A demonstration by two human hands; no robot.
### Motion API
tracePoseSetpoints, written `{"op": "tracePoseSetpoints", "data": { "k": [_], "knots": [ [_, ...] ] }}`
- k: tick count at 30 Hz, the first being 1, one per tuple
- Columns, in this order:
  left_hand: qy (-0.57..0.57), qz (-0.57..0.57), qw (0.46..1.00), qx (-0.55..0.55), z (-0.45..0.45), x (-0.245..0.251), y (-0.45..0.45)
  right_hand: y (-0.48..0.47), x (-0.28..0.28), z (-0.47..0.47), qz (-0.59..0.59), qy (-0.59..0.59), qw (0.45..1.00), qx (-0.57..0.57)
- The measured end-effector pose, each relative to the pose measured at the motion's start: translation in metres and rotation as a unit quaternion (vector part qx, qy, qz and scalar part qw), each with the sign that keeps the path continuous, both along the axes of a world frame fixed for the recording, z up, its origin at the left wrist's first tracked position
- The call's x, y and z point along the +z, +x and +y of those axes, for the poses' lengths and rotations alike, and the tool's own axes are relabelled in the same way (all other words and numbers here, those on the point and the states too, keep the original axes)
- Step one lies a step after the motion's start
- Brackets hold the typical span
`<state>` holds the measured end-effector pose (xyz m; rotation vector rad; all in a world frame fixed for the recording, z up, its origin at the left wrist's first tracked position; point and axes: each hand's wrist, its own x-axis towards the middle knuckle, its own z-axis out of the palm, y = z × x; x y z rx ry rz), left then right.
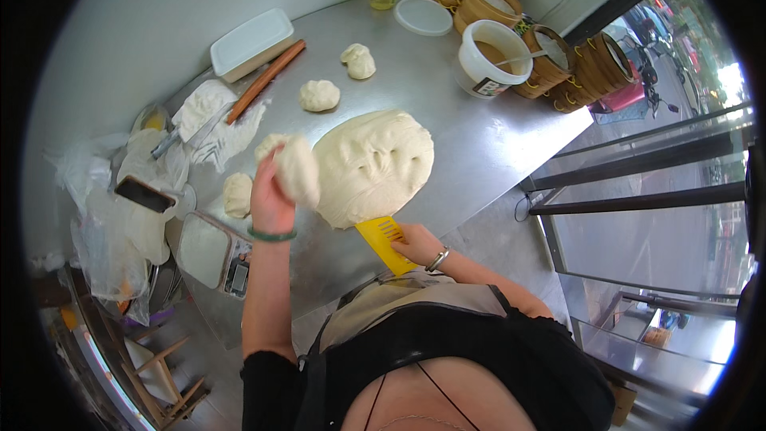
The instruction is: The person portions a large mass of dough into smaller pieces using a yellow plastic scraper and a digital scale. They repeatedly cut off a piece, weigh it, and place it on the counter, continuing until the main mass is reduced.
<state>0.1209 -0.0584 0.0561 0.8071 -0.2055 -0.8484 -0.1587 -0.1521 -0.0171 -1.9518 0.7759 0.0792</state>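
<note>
My left hand (pixel 273 194) grips a piece of dough (pixel 298 172), blurred by motion, above the steel table (pixel 467 161). Just right of it lies a large slab of dough (pixel 377 158) with finger dents in its top. In my right hand (pixel 419 244) is a yellow plastic dough scraper (pixel 386 245), its far edge at the near side of the slab. Smaller dough lumps rest around: one (pixel 238 194) left of my left hand, one (pixel 319 96) behind the slab, and another (pixel 359 61) farther back. Part of a further lump (pixel 266 145) shows behind my left hand.
A digital kitchen scale (pixel 206 249) sits at the near left, by a phone (pixel 145 194) and plastic bags. Flour (pixel 206 111), a knife (pixel 194 134), a wooden rolling pin (pixel 266 81) and a lidded container (pixel 251 45) lie beyond. Bamboo steamers (pixel 488 7) and a white tub (pixel 494 60) stand back right.
</note>
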Motion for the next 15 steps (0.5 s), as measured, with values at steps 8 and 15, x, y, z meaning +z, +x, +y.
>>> {"op": "tracePoseSetpoints", "data": {
  "k": [8, 15],
  "knots": [
    [-0.078, -0.534, 0.82, 0.19, -0.181, 0.197, 0.016, -0.06, 0.025, -0.036, 0.003, -0.033, 0.997, -0.066],
    [0.029, -0.785, 0.474, 0.398, -0.288, 0.13, 0.099, -0.087, 0.017, -0.065, -0.012, -0.005, 0.99, -0.141]
  ]
}}
